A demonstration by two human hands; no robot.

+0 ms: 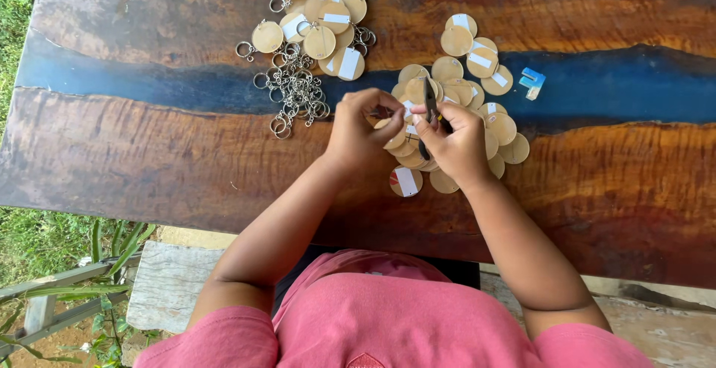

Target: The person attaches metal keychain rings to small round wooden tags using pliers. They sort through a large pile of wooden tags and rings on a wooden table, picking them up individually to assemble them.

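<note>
While we scan from the left, about ten ringed wooden discs (322, 17) top a tangle of key rings (294, 88). Our left hand (362, 126) pinches one disc (394, 138); our right hand (455, 144) grips dark pliers (430, 103) over roughly twenty white-labelled loose discs (477, 62). One small blue scrap (532, 82) lies rightmost on the table (149, 152).

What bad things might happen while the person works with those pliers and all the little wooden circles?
The pliers in the right hand sit very close to the left hand, so a slip might pinch a finger. The loose wooden discs are heaped up, and a nudge may scatter them. The tangled key rings could snag when one is pulled out.
</note>
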